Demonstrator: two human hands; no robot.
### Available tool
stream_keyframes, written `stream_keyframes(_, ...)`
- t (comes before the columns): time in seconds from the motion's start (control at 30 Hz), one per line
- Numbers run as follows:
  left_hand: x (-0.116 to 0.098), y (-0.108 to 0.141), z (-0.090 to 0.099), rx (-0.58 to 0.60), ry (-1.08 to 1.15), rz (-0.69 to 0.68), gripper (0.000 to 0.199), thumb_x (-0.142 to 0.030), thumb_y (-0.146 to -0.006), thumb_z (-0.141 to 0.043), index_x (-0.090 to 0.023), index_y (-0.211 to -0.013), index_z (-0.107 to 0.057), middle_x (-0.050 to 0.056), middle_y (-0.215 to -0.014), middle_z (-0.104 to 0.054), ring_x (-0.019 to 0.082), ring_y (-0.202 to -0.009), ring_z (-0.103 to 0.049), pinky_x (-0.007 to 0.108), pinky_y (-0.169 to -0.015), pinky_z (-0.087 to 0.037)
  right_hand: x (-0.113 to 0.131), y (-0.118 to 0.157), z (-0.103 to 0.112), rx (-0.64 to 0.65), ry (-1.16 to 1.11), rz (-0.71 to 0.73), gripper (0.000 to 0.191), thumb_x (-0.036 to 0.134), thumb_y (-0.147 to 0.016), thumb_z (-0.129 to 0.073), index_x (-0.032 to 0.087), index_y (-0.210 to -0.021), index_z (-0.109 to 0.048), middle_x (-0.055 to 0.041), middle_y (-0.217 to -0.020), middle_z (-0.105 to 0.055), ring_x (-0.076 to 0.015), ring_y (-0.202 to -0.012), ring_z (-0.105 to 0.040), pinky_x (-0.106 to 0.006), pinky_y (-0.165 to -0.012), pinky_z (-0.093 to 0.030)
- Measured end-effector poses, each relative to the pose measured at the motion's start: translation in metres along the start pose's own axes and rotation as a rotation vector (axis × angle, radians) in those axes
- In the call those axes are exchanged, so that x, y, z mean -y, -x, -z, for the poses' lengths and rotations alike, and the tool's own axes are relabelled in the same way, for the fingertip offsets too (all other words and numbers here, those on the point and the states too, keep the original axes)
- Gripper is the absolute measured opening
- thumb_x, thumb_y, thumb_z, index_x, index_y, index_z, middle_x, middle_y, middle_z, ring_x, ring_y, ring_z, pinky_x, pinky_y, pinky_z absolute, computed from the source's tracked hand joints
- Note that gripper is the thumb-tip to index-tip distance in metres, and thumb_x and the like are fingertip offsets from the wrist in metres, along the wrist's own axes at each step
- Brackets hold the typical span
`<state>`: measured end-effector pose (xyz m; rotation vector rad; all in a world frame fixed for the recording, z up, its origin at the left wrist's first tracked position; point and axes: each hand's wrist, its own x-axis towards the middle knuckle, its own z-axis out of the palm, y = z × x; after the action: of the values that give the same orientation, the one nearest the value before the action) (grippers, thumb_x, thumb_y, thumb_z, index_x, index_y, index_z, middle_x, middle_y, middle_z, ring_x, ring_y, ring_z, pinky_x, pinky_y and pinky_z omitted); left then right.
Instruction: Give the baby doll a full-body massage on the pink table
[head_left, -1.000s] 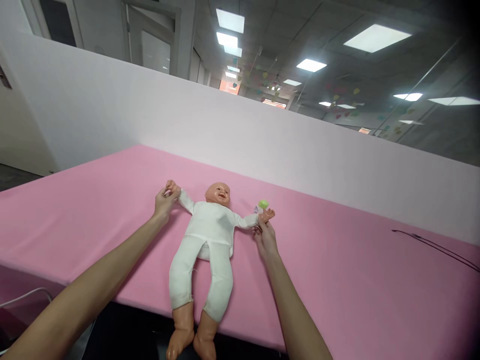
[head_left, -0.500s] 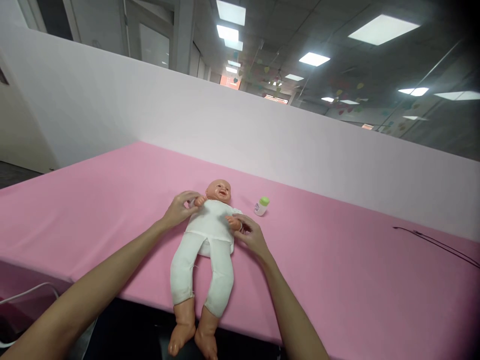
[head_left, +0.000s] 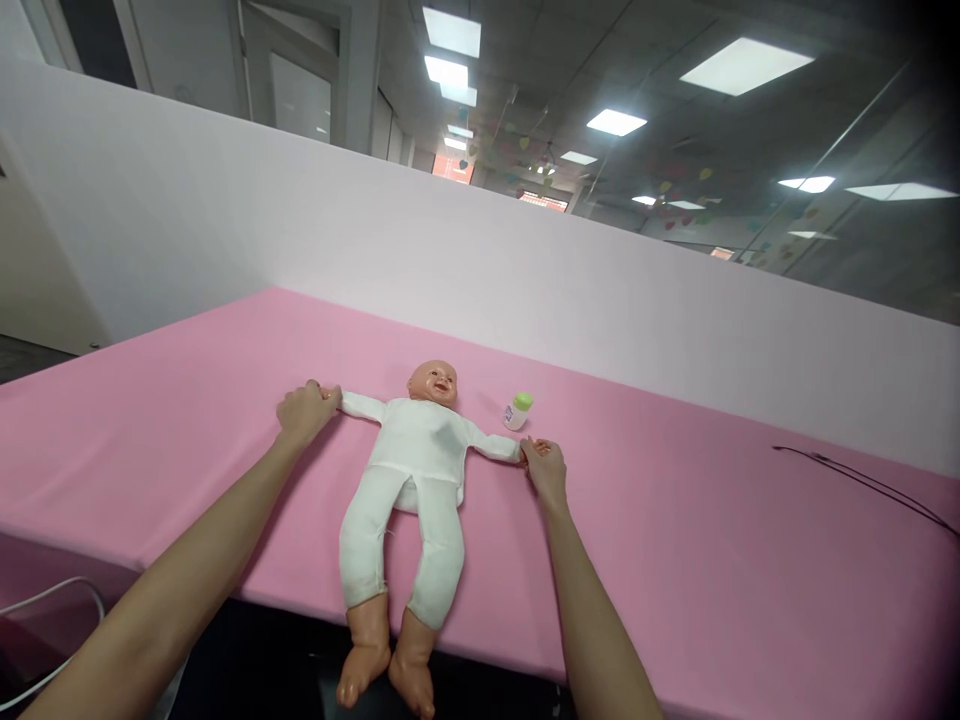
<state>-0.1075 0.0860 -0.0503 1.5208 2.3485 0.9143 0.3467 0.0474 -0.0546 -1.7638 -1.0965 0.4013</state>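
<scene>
A baby doll (head_left: 420,450) in a white cloth suit lies on its back on the pink-covered table (head_left: 187,420), with plastic head, hands and feet. Its arms are stretched out to both sides. My left hand (head_left: 306,413) closes over the doll's hand at the left, hiding most of it. My right hand (head_left: 545,472) pinches the doll's other hand (head_left: 537,449) at the right, with the plastic fingers showing past mine. A small baby bottle (head_left: 517,411) with a green cap stands just above the doll's right-side arm, apart from my right hand.
A white partition (head_left: 525,280) runs along the table's far edge. A thin black cord (head_left: 855,480) lies on the cloth at the right. A white cable (head_left: 52,590) shows below the table's near edge at the lower left.
The doll's arms were folded over its chest half a second ago. My hands have since drawn them out to both sides, as they were one second ago.
</scene>
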Motion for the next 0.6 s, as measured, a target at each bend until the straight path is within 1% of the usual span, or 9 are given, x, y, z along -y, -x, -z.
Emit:
stream_keyframes(0.1, 0.005, 0.0, -0.005, -0.066, -0.113, -0.056, 0.045, -0.05, -0.094, -0.046, -0.012, -0.09, -0.072, 0.026, -0.098, -0.072, 0.045, -0.099, -0.064, 0.052, -0.083, -0.048, 0.001, 0.002, 0.004, 0.085, 0.22, 0.011, 0.037, 0.05, -0.086, -0.057, 0.017, -0.096, -0.07, -0.0124, -0.092, -0.073, -0.0268, -0.084, -0.067, -0.036, -0.075, -0.051)
stream_keyframes(0.23, 0.003, 0.003, -0.002, -0.228, -0.102, -0.144, 0.043, -0.043, -0.09, -0.053, -0.009, -0.105, -0.073, 0.03, -0.114, -0.066, 0.047, -0.107, -0.059, 0.055, -0.086, -0.046, 0.001, 0.004, 0.011, 0.072, 0.467, 0.033, 0.046, 0.055, -0.092, -0.049, 0.017, -0.093, -0.075, -0.0191, -0.1, -0.07, -0.0294, -0.079, -0.067, -0.041, -0.073, -0.05)
stream_keyframes(0.3, -0.012, 0.01, 0.004, -0.327, 0.033, -0.264, 0.045, -0.039, -0.091, -0.054, -0.01, -0.121, -0.07, 0.027, -0.125, -0.062, 0.045, -0.115, -0.056, 0.056, -0.093, -0.045, 0.003, 0.003, 0.014, 0.011, 0.507, 0.068, 0.05, 0.058, -0.091, -0.052, 0.017, -0.104, -0.076, -0.0213, -0.11, -0.068, -0.0302, -0.082, -0.068, -0.043, -0.074, -0.05)
stream_keyframes(0.37, -0.042, 0.024, 0.01, -0.342, 0.266, -0.448, 0.044, -0.037, -0.094, -0.054, -0.015, -0.129, -0.068, 0.022, -0.129, -0.061, 0.04, -0.121, -0.055, 0.054, -0.103, -0.043, 0.009, 0.0, 0.016, -0.023, 0.489, 0.116, 0.053, 0.059, -0.093, -0.052, 0.017, -0.115, -0.074, -0.0217, -0.119, -0.066, -0.0318, -0.09, -0.068, -0.043, -0.079, -0.051)
stream_keyframes(0.4, -0.062, 0.034, 0.011, -0.3, 0.41, -0.545, 0.04, -0.036, -0.095, -0.053, -0.017, -0.127, -0.07, 0.019, -0.128, -0.062, 0.036, -0.123, -0.055, 0.051, -0.107, -0.043, 0.014, -0.002, 0.017, -0.024, 0.471, 0.147, 0.053, 0.058, -0.094, -0.05, 0.017, -0.119, -0.073, -0.0214, -0.123, -0.065, -0.0328, -0.097, -0.068, -0.044, -0.082, -0.051)
stream_keyframes(0.43, -0.085, 0.044, 0.01, -0.193, 0.55, -0.642, 0.036, -0.036, -0.096, -0.055, -0.019, -0.122, -0.072, 0.016, -0.126, -0.064, 0.034, -0.122, -0.057, 0.049, -0.109, -0.044, 0.021, -0.006, 0.017, -0.013, 0.45, 0.182, 0.053, 0.056, -0.095, -0.049, 0.016, -0.122, -0.072, -0.021, -0.126, -0.065, -0.0338, -0.103, -0.067, -0.044, -0.086, -0.051)
stream_keyframes(0.5, -0.135, 0.065, 0.0, 0.125, 0.847, -0.713, 0.027, -0.037, -0.095, -0.06, -0.021, -0.111, -0.075, 0.013, -0.119, -0.069, 0.03, -0.115, -0.064, 0.045, -0.107, -0.048, 0.035, -0.015, 0.014, 0.029, 0.404, 0.271, 0.052, 0.05, -0.097, -0.047, 0.015, -0.129, -0.067, -0.0201, -0.131, -0.064, -0.0341, -0.114, -0.064, -0.044, -0.093, -0.051)
stream_keyframes(0.53, -0.16, 0.074, -0.008, 0.301, 1.003, -0.639, 0.025, -0.038, -0.096, -0.061, -0.021, -0.106, -0.076, 0.012, -0.116, -0.071, 0.029, -0.114, -0.066, 0.044, -0.107, -0.049, 0.043, -0.021, 0.012, 0.05, 0.385, 0.327, 0.051, 0.045, -0.097, -0.047, 0.014, -0.134, -0.064, -0.0198, -0.134, -0.064, -0.0336, -0.119, -0.062, -0.044, -0.097, -0.05)
stream_keyframes(0.6, -0.206, 0.088, -0.031, 0.683, 1.308, -0.249, 0.027, -0.038, -0.1, -0.058, -0.016, -0.107, -0.074, 0.016, -0.119, -0.073, 0.028, -0.115, -0.069, 0.041, -0.107, -0.051, 0.054, -0.034, 0.007, 0.08, 0.365, 0.438, 0.05, 0.033, -0.098, -0.044, 0.01, -0.14, -0.059, -0.0206, -0.139, -0.062, -0.0324, -0.126, -0.059, -0.044, -0.106, -0.047)
